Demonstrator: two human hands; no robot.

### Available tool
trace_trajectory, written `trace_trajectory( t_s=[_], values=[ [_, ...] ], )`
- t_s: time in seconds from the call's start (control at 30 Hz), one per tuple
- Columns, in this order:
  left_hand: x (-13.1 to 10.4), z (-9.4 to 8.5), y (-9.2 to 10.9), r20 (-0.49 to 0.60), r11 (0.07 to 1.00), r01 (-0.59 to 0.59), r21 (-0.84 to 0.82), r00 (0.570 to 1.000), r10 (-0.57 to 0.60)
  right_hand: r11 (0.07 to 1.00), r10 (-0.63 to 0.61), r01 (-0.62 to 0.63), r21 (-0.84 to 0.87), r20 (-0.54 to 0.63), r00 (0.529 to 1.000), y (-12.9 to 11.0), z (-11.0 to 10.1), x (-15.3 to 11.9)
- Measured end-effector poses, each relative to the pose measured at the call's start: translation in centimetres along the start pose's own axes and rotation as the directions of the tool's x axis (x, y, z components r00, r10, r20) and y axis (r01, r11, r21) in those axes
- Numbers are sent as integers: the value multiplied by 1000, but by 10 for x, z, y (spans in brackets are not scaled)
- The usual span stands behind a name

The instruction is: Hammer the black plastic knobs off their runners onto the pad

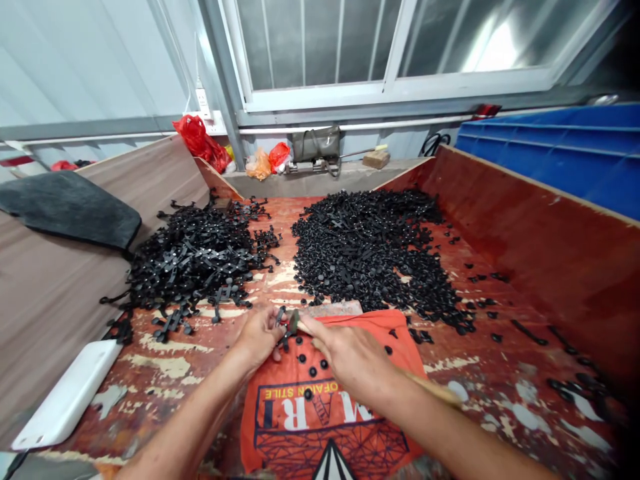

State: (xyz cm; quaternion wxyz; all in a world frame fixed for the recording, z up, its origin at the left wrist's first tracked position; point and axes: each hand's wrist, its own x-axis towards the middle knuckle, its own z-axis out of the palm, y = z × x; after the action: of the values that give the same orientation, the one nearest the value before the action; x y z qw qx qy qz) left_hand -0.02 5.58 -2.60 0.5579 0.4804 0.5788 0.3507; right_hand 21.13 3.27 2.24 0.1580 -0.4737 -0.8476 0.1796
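My left hand (260, 335) is closed, its fingertips pinching a small black rubber-like part (286, 341) above a red printed cloth (280, 413). My right hand (345, 350) wraps round the pale wooden handle of a hammer (294, 323), whose dark head is right beside my left fingertips. The handle's rounded end sticks out beneath my right forearm. Whether the head touches the black part I cannot tell. Several loose round black pieces (313, 371) lie on the cloth between my hands. Just beyond them a flat greyish block (335, 309) shows at the cloth's far edge.
Black strip-like parts (195, 257) are heaped at left, small black pieces (365, 247) at right. Wooden boards (540, 240) wall the worn red table. A white power bank-like case (67, 393) is at left, a dark slab (70, 207) above it, a blue crate (555, 153) far right.
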Motion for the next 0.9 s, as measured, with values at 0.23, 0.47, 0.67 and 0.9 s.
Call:
trace_trajectory(
  t_s=[0.23, 0.47, 0.67, 0.9],
  values=[
    [-5, -2, -4, -82, 995, -2, 101, 997, 11, 997, -2, 5, -73, 38, 999, 2, 5, 7],
    [-26, -20, 10, 140, 902, -291, 319, 956, 258, 1000, 10, -10, -12, 11, 1000, 14, 5, 12],
    [-30, -22, 22, 30, 997, 7, 75, 999, -9, 971, 79, -40, 236, -156, 985, 18, -14, -2],
    [-31, -2, 31, 50, 941, 83, -329, 996, -71, 929, 101, -69, 364, -67, 993, 22, -12, -36]
  ],
)
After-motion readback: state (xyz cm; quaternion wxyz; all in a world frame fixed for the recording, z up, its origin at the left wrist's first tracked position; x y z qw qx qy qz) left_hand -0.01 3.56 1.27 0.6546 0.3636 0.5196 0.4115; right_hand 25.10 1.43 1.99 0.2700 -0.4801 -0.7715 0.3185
